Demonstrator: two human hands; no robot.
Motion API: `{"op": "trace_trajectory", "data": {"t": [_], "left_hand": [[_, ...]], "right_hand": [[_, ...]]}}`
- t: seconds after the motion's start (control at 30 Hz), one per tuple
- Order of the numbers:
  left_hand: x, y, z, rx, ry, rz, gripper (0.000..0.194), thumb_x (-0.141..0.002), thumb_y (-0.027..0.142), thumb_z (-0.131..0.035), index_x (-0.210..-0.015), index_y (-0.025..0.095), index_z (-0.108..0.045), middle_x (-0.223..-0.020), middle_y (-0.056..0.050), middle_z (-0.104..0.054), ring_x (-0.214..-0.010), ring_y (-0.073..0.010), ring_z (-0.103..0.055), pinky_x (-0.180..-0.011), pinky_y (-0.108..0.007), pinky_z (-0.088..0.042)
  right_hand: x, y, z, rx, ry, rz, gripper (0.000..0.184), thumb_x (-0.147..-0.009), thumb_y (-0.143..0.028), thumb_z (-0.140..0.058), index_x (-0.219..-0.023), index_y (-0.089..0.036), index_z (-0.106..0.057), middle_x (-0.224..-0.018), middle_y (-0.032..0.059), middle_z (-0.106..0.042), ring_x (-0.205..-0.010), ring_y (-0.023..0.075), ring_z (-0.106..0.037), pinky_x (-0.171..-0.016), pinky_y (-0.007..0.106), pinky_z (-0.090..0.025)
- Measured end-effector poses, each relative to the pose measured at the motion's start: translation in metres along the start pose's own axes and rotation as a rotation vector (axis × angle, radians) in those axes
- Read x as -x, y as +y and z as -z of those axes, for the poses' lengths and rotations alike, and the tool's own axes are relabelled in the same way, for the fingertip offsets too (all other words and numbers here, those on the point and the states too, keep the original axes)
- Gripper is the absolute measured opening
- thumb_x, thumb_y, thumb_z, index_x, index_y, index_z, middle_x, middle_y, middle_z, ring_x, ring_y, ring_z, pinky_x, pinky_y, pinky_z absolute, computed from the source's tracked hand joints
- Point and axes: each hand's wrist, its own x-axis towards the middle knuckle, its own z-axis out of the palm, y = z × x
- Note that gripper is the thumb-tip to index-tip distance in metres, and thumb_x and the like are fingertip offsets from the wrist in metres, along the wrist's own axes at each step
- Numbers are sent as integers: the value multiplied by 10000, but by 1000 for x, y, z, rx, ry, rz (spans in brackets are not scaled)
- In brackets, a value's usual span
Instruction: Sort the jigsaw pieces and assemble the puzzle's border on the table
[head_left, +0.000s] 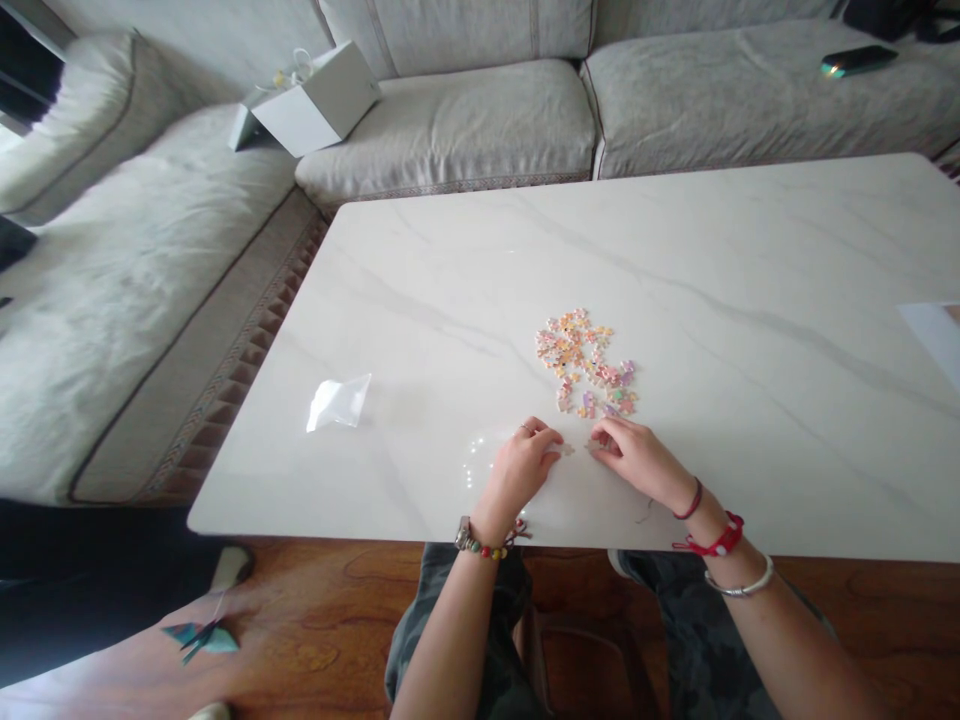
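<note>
Both hands work low over the table near its front edge, close together. My left hand (525, 465) has thumb and fingers closed at a small pale puzzle piece (568, 450), which shows just past the fingertips. My right hand (637, 455) pinches another small pale piece (590, 446), partly hidden by its fingers. A narrow gap separates the two pieces. Just beyond the hands lies a loose pile of small puzzle pieces (571, 345) in orange, pink, yellow and purple. Several shiny white spots (472, 462) show on the table left of my left hand; what they are is unclear.
A clear plastic bag (339, 402) lies on the left of the white marbled table (450, 260). A white sheet (934, 335) is at the right edge. On the sofa (480, 120) behind are a white box (319, 100) and a dark device (859, 62). A person's dark-clothed leg (90, 580) is at left.
</note>
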Motion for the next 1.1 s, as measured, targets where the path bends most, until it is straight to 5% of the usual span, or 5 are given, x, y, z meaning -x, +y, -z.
{"op": "trace_trajectory", "data": {"t": [0.47, 0.7, 0.9, 1.1], "left_hand": [[-10, 15, -9, -25, 6, 3, 155, -762, 159, -485, -893, 203, -556, -946, -32, -528, -773, -134, -539, -700, -246, -442], [-22, 7, -2, 80, 67, 6, 201, -739, 202, -554, -940, 212, -557, -903, -23, -540, -729, -126, -532, -682, -251, -449], [-31, -7, 3, 41, 294, 74, 194, -793, 141, -451, -939, 204, -562, -914, -36, -536, -766, -130, -533, -715, -272, -450], [-38, -11, -1, 2, 296, 88, 203, -801, 159, -443, -953, 212, -568, -959, -43, -532, -727, -123, -544, -672, -263, -464]], "right_hand": [[7, 28, 32, 125, -75, -19, 44, -688, -147, -558, -693, -188, -544, -730, 5, -528, -661, 128, -532, -617, 246, -423], [-3, 40, 37, 106, 210, -62, 51, -737, -214, -543, -781, -190, -553, -784, 30, -555, -670, 140, -548, -613, 265, -449], [-15, 39, 36, 62, 291, -78, 81, -766, -211, -523, -826, -194, -575, -815, 35, -570, -690, 146, -566, -655, 281, -468], [-35, 12, 19, 135, 311, 13, 196, -777, -172, -494, -949, -196, -585, -900, 66, -543, -821, 179, -554, -729, 304, -461]]}}
